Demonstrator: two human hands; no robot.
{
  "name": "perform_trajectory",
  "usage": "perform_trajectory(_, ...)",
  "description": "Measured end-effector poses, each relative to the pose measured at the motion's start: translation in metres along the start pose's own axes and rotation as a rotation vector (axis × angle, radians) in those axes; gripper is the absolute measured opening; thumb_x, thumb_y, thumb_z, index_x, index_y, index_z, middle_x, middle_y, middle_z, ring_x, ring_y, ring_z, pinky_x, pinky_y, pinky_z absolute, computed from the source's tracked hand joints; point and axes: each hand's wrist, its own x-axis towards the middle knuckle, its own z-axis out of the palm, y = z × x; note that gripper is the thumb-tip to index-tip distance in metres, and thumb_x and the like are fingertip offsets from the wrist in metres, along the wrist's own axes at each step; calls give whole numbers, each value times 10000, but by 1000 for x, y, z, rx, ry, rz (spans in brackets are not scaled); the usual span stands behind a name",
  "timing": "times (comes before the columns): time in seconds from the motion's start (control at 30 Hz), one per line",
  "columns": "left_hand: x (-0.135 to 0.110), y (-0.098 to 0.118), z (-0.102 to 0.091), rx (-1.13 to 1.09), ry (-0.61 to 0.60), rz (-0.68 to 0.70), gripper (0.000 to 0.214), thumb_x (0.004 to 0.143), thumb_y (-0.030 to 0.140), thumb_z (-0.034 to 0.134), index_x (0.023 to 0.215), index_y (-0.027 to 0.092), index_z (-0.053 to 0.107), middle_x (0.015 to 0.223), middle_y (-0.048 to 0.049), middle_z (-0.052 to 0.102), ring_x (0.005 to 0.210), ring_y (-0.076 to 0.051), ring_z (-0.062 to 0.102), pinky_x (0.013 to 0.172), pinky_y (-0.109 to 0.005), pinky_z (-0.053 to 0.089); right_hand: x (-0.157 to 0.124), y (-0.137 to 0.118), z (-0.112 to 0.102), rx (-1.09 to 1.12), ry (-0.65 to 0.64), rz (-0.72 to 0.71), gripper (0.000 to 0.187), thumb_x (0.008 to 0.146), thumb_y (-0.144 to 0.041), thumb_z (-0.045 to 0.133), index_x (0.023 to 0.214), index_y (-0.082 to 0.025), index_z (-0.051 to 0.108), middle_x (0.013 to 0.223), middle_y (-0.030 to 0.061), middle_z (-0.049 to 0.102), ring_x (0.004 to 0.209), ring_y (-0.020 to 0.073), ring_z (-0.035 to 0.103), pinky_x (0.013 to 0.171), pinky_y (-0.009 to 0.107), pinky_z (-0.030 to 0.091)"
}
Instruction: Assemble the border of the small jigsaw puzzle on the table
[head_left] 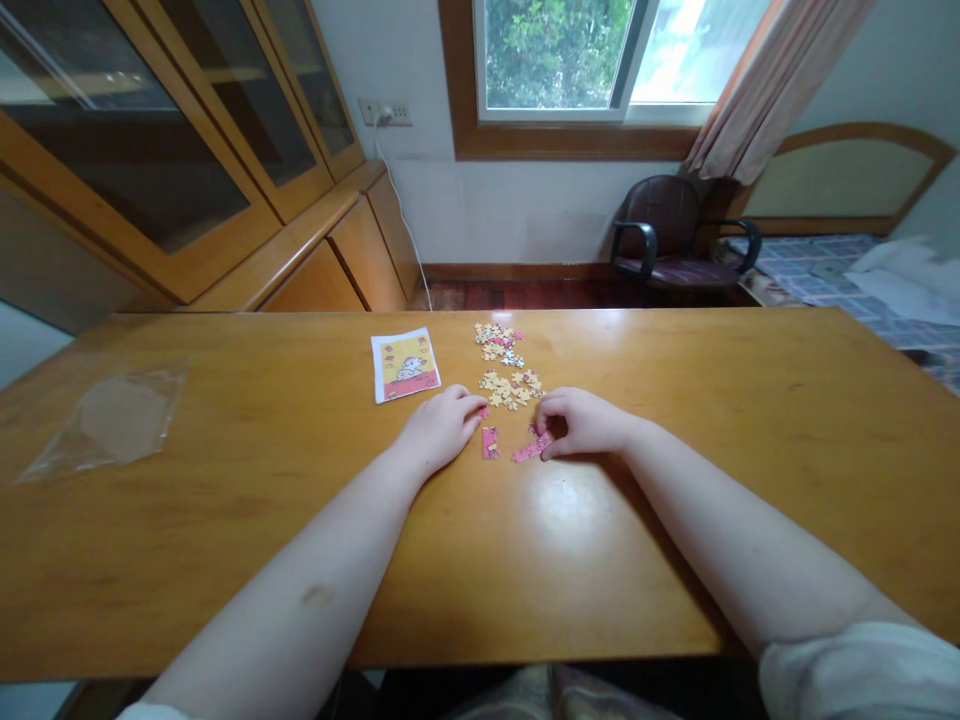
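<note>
My left hand (448, 420) rests on the table with its fingers drawn together at a small pink puzzle piece (484, 412). Just below those fingertips lies a small joined block of pink puzzle pieces (490, 443). Thumb and fingers of my right hand (574, 418) curl closed on the right end of a joined strip of pink puzzle pieces (529, 450), which lies flat. Part of the strip is hidden by the fingers. Between and beyond both hands is a loose pile of puzzle pieces (511, 388), mostly tan side up. A second pile of pieces (495, 340) lies farther back.
A picture card (407, 366) with a white animal on yellow and pink lies left of the piles. A clear plastic bag (112, 415) is at the far left of the wooden table (225, 540). Beyond stand a cabinet (300, 240) and an armchair (667, 230).
</note>
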Motion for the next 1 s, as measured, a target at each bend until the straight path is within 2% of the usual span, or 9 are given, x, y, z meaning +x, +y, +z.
perform_trajectory(0.13, 2, -4, 2, 28, 22, 2, 307, 943, 335, 426, 1119, 225, 652, 1109, -61, 611, 991, -195, 602, 877, -296, 462, -3, -5, 4, 80, 68, -30, 298, 633, -410, 811, 713, -183, 636, 794, 28, 651, 761, 160, 570, 729, 290, 446)
perform_trajectory(0.3, 3, -6, 2, 45, 35, 22, 251, 930, 304, 450, 1031, 203, 656, 1063, -59, 627, 982, -195, 599, 874, -299, 463, -2, -44, -7, 345, 407, 39, 323, 819, -467, 623, 681, -181, 569, 698, 12, 575, 680, 138, 509, 669, 281, 420)
perform_trajectory(0.33, 3, -5, 3, 43, 36, 16, 236, 924, 296, 458, 1018, 196, 650, 1061, -61, 628, 984, -195, 598, 877, -299, 461, 0, -53, -9, 366, 412, 89, 319, 835, -463, 600, 692, -179, 571, 687, 5, 568, 666, 134, 503, 653, 275, 413)
perform_trajectory(0.43, 3, -4, 4, 23, 54, -18, 195, 902, 286, 486, 989, 180, 625, 1063, -70, 625, 976, -201, 598, 869, -307, 463, 7, -66, -6, 294, 253, 242, 253, 818, -408, 623, 719, -174, 619, 628, -16, 549, 601, 119, 478, 592, 254, 378)
perform_trajectory(0.47, 3, -3, 5, 12, 59, -27, 187, 895, 287, 492, 980, 177, 617, 1061, -73, 623, 970, -204, 600, 862, -311, 466, 8, -64, -2, 226, 275, 281, 221, 807, -378, 635, 715, -177, 629, 614, -20, 541, 582, 114, 460, 578, 251, 363)
perform_trajectory(0.53, 3, -3, 7, -7, 62, -46, 166, 879, 285, 505, 948, 176, 609, 1048, -77, 621, 956, -210, 602, 848, -319, 470, 8, -54, 11, 86, 490, 324, 190, 831, -330, 603, 714, -182, 628, 640, -8, 551, 606, 121, 463, 603, 256, 366)
perform_trajectory(0.6, 4, -4, 9, -19, 61, -68, 143, 861, 278, 517, 913, 179, 605, 1031, -80, 622, 946, -218, 604, 835, -327, 472, 6, -41, 24, -13, 647, 263, 213, 865, -309, 561, 702, -182, 613, 658, 11, 561, 661, 139, 495, 667, 271, 388)
perform_trajectory(0.73, 6, -8, 10, -65, 63, -72, 107, 822, 278, 540, 865, 197, 595, 997, -66, 626, 925, -222, 606, 814, -331, 467, 4, -25, 33, -71, 576, 153, 242, 871, -315, 569, 663, -192, 594, 633, 13, 553, 652, 145, 502, 668, 271, 395)
perform_trajectory(1.0, 9, -15, 7, -181, 54, -76, 90, 788, 301, 566, 805, 213, 566, 855, -13, 640, 781, -189, 583, 665, -296, 409, 10, -28, 30, -30, 572, 177, 254, 873, -299, 568, 641, -196, 574, 600, -2, 552, 621, 135, 510, 639, 258, 391)
